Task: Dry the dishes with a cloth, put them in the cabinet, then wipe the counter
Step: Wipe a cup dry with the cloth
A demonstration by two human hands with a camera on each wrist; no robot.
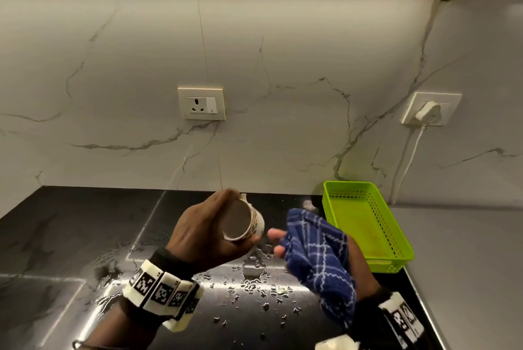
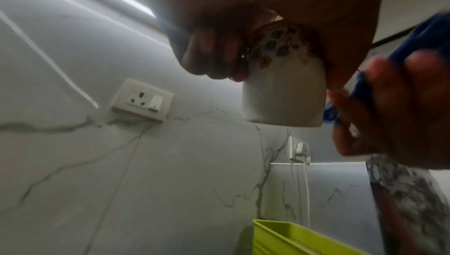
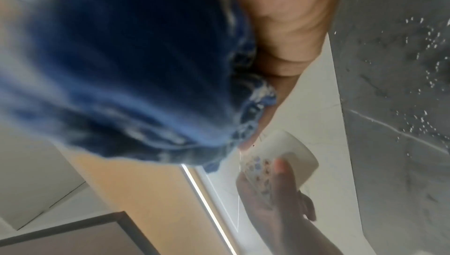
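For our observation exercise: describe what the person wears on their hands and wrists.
The hands are bare: left hand, right hand. Each wrist carries a band of cream blocks printed with black-and-white square markers, over a dark cuff. A thin dark bracelet circles the left forearm.

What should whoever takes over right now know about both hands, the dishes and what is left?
Left hand grips a patterned cup, held on its side above the wet counter.
Right hand holds the blue cloth beside the cup; whether they touch is unclear.
The green basket at the right looks empty.
Done: the cup is out of the basket.
Left: dry it, put it in the cabinet, wipe the water drops off the counter.
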